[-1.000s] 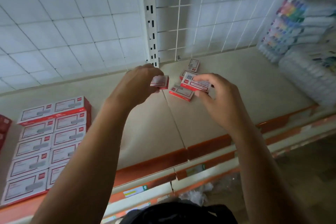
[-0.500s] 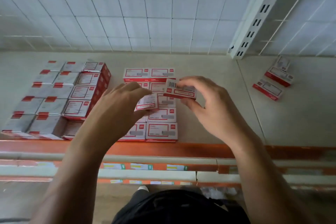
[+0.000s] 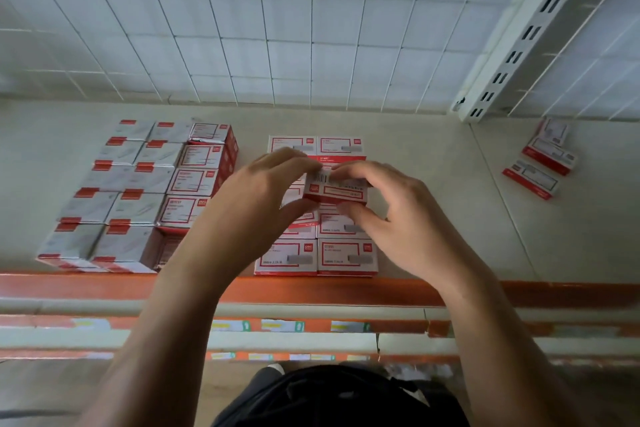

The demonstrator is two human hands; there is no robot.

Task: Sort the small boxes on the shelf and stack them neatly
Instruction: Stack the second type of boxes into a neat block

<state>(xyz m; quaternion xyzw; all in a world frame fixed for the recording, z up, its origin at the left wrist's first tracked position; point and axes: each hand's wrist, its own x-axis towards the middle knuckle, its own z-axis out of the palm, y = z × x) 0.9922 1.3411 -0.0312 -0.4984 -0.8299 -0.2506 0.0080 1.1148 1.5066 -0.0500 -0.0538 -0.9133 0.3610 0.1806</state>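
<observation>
Both my hands hold small red-and-white boxes [image 3: 335, 188] together above a two-column stack of the same boxes [image 3: 316, 255] at the middle of the shelf [image 3: 433, 218]. My left hand [image 3: 256, 198] grips them from the left, thumb below and fingers on top. My right hand [image 3: 391, 215] pinches them from the right. A barcode shows on the upper face. Three loose boxes [image 3: 540, 163] lie at the far right. A taller block of stacked boxes [image 3: 145, 191] stands at the left.
A white wire-grid back panel [image 3: 277, 28] rises behind the shelf, with a slotted white upright [image 3: 519, 35] at the right. An orange front lip [image 3: 104, 288] with price labels runs along the shelf edge. Bare shelf lies between the middle stack and the loose boxes.
Each hand carried a box from the right side of the shelf over to the middle stack. The two boxes have now come together between both hands.
</observation>
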